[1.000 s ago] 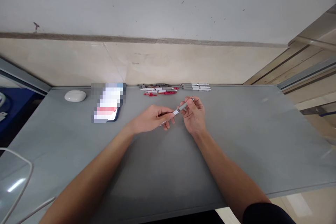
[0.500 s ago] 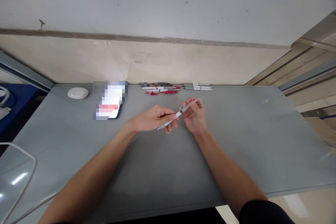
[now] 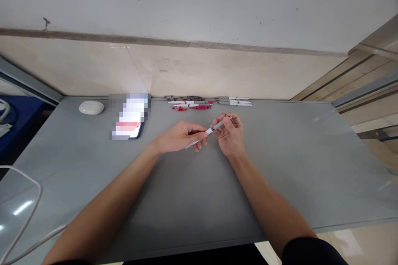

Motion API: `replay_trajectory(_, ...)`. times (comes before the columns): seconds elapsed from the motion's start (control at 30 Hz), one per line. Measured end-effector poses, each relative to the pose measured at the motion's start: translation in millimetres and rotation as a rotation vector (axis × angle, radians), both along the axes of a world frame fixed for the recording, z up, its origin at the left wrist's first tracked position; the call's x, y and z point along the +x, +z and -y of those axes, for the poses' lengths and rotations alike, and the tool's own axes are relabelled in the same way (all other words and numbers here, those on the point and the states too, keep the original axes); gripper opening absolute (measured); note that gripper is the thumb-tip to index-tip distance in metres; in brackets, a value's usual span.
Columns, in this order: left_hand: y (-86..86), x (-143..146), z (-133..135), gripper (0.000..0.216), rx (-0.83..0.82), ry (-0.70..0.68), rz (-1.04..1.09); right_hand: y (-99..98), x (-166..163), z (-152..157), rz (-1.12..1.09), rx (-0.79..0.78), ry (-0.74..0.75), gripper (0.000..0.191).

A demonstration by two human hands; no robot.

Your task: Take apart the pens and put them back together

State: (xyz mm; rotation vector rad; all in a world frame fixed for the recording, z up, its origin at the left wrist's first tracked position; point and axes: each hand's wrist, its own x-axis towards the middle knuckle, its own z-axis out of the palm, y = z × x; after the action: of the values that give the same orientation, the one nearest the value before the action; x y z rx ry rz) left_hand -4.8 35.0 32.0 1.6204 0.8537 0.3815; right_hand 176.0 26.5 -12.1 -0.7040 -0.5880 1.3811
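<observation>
A white and grey click pen (image 3: 209, 131) is held slantwise above the table, its grey end up to the right. My left hand (image 3: 183, 136) pinches the white barrel between thumb and fingers, which hide part of it. My right hand (image 3: 230, 136) grips the grey end, thumb on top and fingers curled beneath. Beyond the hands lies a group of pens, among them a red pen (image 3: 199, 107) and dark pens (image 3: 183, 97). To their right is a small row of white and grey pens (image 3: 234, 101).
A phone (image 3: 130, 116) with a blurred-out screen lies on the grey table (image 3: 199, 207), left of the pens. Farther left sits a white rounded case (image 3: 91, 107). A white cable (image 3: 39, 198) loops over the left front. A wall (image 3: 199, 72) closes the back edge.
The left hand has shifted slightly along the pen, covering more of its lower end. The right hand keeps its grip. The view has moved very little.
</observation>
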Motion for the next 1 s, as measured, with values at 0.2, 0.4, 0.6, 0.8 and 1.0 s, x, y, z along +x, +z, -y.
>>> replay_trajectory(0.2, 5.1, -1.0, -0.4, 0.039, -0.121, -0.045, 0.055, -1.5, 5.8, 0.7, -0.017, 0.059, 0.061, 0.020)
replay_trajectory(0.4, 4.4, 1.7, -0.5, 0.035, -0.102, -0.057, 0.027, -0.3, 4.4, 0.3, -0.018, 0.065, 0.071, 0.019)
replay_trajectory(0.6, 1.4, 4.5, -1.1, 0.027, 0.095, 0.018, -0.046, -1.4, 1.5, -1.7, 0.010, 0.051, 0.020, 0.017)
replay_trajectory(0.8, -1.5, 4.0, -1.5, 0.026, 0.166, 0.094, -0.091, 0.3, -1.4, -1.3, 0.005, 0.068, -0.014, 0.017)
replay_trajectory(1.0, -1.4, 4.6, -1.3, 0.023, 0.170, 0.096, -0.094, 0.3, -3.1, -0.5, 0.021, 0.053, -0.052, 0.020)
